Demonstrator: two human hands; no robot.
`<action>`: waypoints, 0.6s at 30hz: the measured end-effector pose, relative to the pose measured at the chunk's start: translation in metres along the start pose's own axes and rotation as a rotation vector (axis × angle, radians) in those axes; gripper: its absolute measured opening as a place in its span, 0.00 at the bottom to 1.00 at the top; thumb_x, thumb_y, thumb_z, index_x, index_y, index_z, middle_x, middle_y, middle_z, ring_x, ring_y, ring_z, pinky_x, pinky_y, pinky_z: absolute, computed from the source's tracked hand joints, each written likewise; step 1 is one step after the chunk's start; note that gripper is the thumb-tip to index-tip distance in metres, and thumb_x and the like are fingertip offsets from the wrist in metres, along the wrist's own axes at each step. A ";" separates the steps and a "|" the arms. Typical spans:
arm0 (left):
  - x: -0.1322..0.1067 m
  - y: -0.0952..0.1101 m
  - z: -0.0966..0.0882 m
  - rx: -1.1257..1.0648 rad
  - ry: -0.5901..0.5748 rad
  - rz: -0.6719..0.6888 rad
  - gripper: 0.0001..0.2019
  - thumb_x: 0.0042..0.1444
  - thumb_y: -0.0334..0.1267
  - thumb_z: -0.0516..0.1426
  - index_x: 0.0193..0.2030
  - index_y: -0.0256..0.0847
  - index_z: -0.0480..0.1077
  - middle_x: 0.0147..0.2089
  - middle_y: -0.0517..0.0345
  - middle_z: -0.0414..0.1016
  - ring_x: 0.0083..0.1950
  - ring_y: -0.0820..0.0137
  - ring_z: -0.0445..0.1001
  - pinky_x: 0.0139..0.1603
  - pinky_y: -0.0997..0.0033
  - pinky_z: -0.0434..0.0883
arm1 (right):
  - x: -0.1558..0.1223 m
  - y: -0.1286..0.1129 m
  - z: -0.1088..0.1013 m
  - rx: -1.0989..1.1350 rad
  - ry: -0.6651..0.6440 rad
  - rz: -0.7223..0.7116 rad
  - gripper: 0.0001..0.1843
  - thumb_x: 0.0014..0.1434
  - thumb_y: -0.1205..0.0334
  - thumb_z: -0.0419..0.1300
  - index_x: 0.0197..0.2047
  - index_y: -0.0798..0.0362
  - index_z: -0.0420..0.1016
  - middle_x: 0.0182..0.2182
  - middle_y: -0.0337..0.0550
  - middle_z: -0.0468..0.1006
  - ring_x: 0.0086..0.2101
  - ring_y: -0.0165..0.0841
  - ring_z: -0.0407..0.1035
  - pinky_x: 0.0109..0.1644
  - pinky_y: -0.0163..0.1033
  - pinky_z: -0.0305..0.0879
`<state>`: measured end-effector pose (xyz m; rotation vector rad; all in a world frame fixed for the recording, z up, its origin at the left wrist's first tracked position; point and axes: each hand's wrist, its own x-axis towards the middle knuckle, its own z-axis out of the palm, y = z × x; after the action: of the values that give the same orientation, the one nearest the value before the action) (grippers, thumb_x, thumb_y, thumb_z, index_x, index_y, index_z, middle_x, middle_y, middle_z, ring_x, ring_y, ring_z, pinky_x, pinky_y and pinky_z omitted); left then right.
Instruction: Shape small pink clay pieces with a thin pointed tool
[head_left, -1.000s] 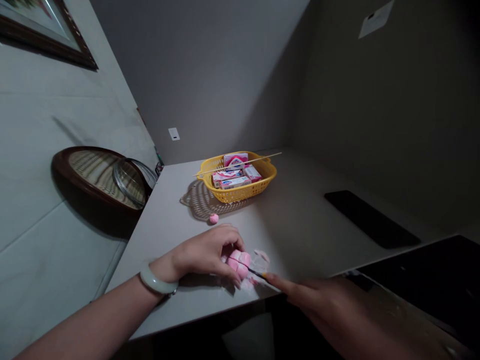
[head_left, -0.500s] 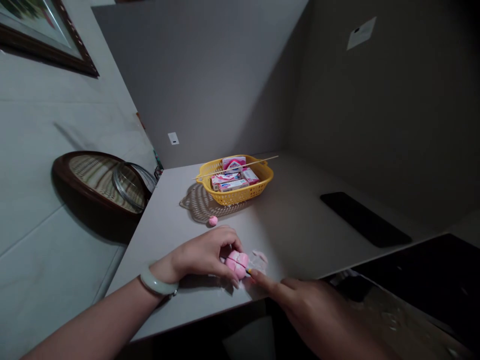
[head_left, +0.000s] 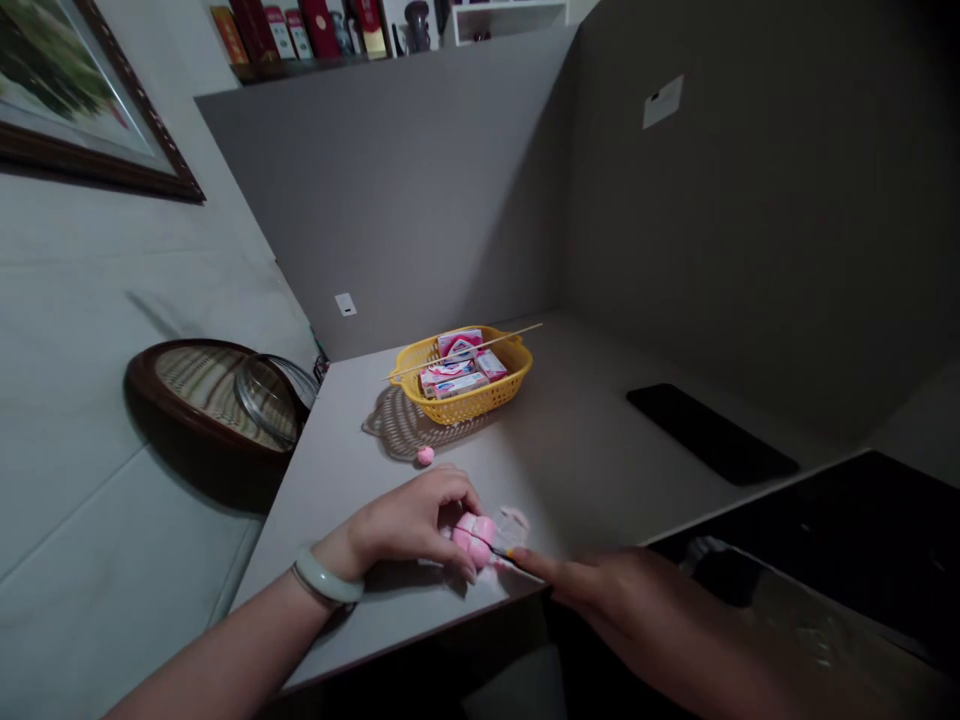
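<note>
Right grip [head_left: 581, 583] pinches narrowly on a thin craft blade [head_left: 501, 552], tip at the pink clay lump [head_left: 474, 535]. Left grip [head_left: 409, 522] curls over that lump on the tabletop [head_left: 600, 480]. Cutting in hand; next calls for steady left pressure.

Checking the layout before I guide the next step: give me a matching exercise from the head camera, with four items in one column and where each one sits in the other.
Items
1. Pale bangle
2. Small pink ball
3. Thin wooden skewer
4. Pink lump

Places
A. Lying across the yellow basket
B. Under the left hand
C. Around the left wrist
D. Alone on the grey counter

Pairs: 1-C, 2-D, 3-A, 4-B
</note>
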<state>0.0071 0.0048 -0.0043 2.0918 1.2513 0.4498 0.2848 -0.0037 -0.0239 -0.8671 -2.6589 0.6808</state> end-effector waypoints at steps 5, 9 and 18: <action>-0.002 0.001 0.003 0.017 0.016 -0.026 0.29 0.37 0.56 0.72 0.40 0.38 0.75 0.38 0.59 0.71 0.39 0.69 0.65 0.38 0.72 0.62 | -0.003 -0.005 -0.002 -0.100 -0.044 0.038 0.36 0.60 0.75 0.53 0.66 0.34 0.67 0.30 0.37 0.83 0.24 0.31 0.74 0.28 0.31 0.62; -0.004 -0.001 0.006 -0.010 0.025 -0.038 0.29 0.37 0.56 0.72 0.41 0.37 0.75 0.39 0.58 0.71 0.40 0.68 0.65 0.39 0.71 0.63 | 0.001 -0.006 0.004 -0.052 -0.050 0.012 0.38 0.58 0.78 0.52 0.68 0.39 0.65 0.35 0.41 0.84 0.30 0.33 0.77 0.33 0.32 0.66; -0.005 -0.001 0.005 -0.042 0.034 -0.020 0.29 0.36 0.56 0.73 0.40 0.38 0.75 0.38 0.58 0.72 0.39 0.68 0.66 0.39 0.71 0.63 | -0.004 -0.002 0.006 0.085 0.060 -0.003 0.32 0.61 0.71 0.55 0.64 0.31 0.70 0.34 0.36 0.85 0.27 0.32 0.76 0.30 0.30 0.66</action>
<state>0.0069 -0.0016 -0.0086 2.0424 1.2700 0.5006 0.2845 -0.0098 -0.0284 -0.8477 -2.5577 0.7486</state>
